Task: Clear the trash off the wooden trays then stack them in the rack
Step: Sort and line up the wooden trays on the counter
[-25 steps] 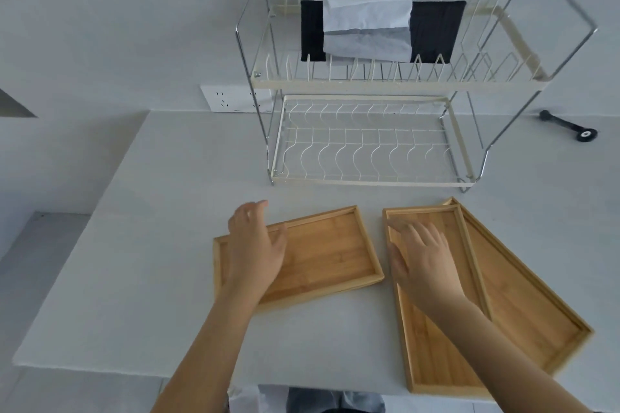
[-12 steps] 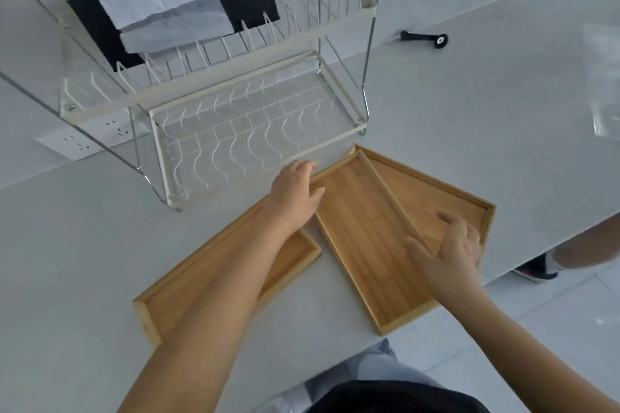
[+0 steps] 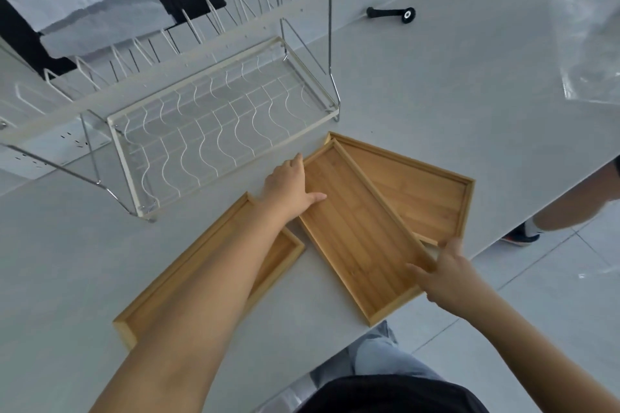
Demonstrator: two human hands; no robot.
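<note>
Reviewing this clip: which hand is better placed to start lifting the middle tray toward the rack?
Probably the right hand: it grips the middle tray at its near rim, by the table edge. The left hand only lies at the tray's far corner.

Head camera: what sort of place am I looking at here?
Probably a staged kitchen-style counter in a plain indoor room, not a working kitchen. A two-tier wire dish rack stands on a bare white counter against a white wall with a power socket, and the floor is pale tile.
</note>
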